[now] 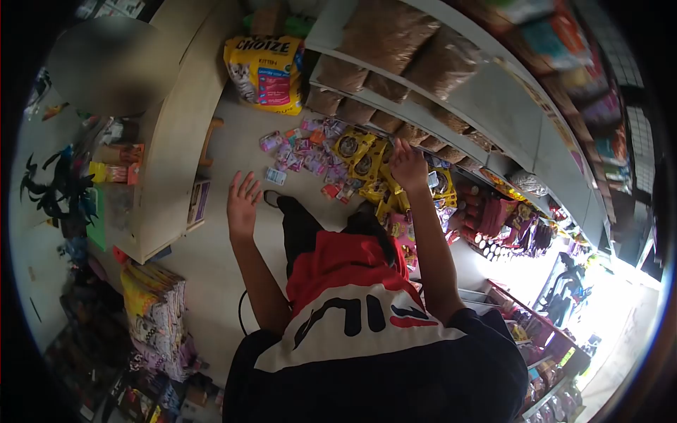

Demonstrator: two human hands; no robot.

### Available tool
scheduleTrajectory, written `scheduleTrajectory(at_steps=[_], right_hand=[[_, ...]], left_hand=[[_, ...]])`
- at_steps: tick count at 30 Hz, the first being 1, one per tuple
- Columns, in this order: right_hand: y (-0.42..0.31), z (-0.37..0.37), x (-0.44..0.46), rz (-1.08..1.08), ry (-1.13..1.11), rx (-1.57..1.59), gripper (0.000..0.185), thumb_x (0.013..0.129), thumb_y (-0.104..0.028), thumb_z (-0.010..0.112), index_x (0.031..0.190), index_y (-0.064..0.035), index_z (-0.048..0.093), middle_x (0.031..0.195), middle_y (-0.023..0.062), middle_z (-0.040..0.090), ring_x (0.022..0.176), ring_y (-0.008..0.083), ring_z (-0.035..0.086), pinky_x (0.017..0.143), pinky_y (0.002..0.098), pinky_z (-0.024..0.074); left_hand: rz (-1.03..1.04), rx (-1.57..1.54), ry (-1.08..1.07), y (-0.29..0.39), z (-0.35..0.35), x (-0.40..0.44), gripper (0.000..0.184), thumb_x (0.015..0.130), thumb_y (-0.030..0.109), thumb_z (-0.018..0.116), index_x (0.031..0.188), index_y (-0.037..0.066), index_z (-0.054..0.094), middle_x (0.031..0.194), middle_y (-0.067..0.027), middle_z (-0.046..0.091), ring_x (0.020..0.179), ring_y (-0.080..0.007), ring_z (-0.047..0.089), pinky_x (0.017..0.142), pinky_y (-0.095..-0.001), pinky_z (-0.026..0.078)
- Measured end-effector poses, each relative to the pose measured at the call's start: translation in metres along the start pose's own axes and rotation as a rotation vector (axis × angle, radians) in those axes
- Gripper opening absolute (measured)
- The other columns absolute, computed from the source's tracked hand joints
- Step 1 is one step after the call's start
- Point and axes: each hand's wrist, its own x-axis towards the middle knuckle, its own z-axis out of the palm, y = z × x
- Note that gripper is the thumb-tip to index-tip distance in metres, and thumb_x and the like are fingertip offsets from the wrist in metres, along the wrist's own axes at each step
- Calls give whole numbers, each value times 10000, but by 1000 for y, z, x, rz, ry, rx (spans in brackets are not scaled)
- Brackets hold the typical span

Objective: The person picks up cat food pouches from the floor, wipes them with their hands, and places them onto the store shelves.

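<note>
My left hand is raised over the floor, fingers spread and nothing in it. To its right, small pink and purple sachets lie scattered on the floor. My right hand is above a heap of yellow packets at the foot of the shelf; its fingers are stretched out, with nothing visible in them. Whether it touches a packet I cannot tell. Beyond the sachets stands a large yellow bag of kitten food.
A shelf unit holding clear bags of brown pellets runs along the right. At left stands a wooden cabinet, with stacked bags nearer me. Red packages sit on the right, near a bright opening.
</note>
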Motion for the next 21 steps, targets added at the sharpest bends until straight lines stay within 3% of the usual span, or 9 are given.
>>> scheduleTrajectory(at_steps=[3, 6, 11, 14, 15, 17, 19, 21], right_hand=[[40, 14, 31, 10, 23, -185, 510, 1034, -425, 352, 1387, -82, 484, 1346, 69, 576, 1050, 176, 602, 918, 323, 451], [93, -13, 74, 179, -155, -277, 512, 1016, -444, 426, 1362, -77, 513, 1278, 60, 615, 1020, 169, 600, 891, 324, 452], [188, -184, 192, 370, -148, -324, 508, 971, -493, 509, 1279, -94, 568, 1198, 49, 654, 952, 160, 622, 852, 307, 446], [260, -238, 223, 777, -429, -38, 453, 936, -512, 550, 1183, -138, 606, 1110, 42, 687, 905, 152, 649, 749, 286, 464], [286, -239, 243, 784, -407, -30, 453, 936, -512, 550, 1183, -138, 606, 1110, 42, 687, 905, 152, 649, 749, 286, 464], [353, -226, 253, 631, 576, -1097, 400, 914, -508, 564, 1122, -170, 610, 1044, 49, 702, 834, 152, 674, 634, 283, 465], [404, -211, 287, 663, 509, -1166, 381, 910, -476, 560, 1117, -161, 614, 995, 47, 714, 801, 160, 684, 598, 305, 476], [445, -183, 314, 628, 442, -1227, 386, 910, -478, 563, 1095, -144, 619, 982, 49, 716, 761, 168, 685, 647, 315, 492]], left_hand=[[-110, 12, -7, 5, -13, 19, 533, 1034, 420, 416, 1477, 128, 357, 1424, -109, 491, 1265, -272, 495, 1064, -411, 366], [-231, 66, -14, -1, -28, 44, 532, 1028, 426, 432, 1463, 125, 377, 1396, -101, 519, 1223, -256, 529, 1038, -399, 389], [-384, 245, -53, -32, -78, 100, 571, 1008, 487, 461, 1437, 114, 412, 1341, -89, 569, 1161, -223, 575, 981, -366, 427], [-483, 278, -60, -57, -113, 142, 567, 1006, 492, 466, 1425, 112, 428, 1334, -85, 576, 1148, -210, 583, 965, -355, 438], [-522, 266, -45, -65, -124, 157, 558, 1008, 488, 467, 1419, 111, 435, 1335, -83, 575, 1142, -205, 586, 960, -352, 442], [-637, 265, -20, -82, -158, 166, 550, 1010, 483, 468, 1413, 110, 442, 1336, -82, 575, 1137, -200, 588, 954, -350, 446], [-672, 284, -43, -105, -188, 199, 529, 1013, 464, 473, 1405, 109, 450, 1320, -83, 586, 1105, -195, 602, 940, -348, 457], [-719, 281, -43, -130, -215, 223, 518, 1015, 454, 475, 1401, 108, 454, 1312, -83, 591, 1090, -193, 609, 933, -347, 462]])
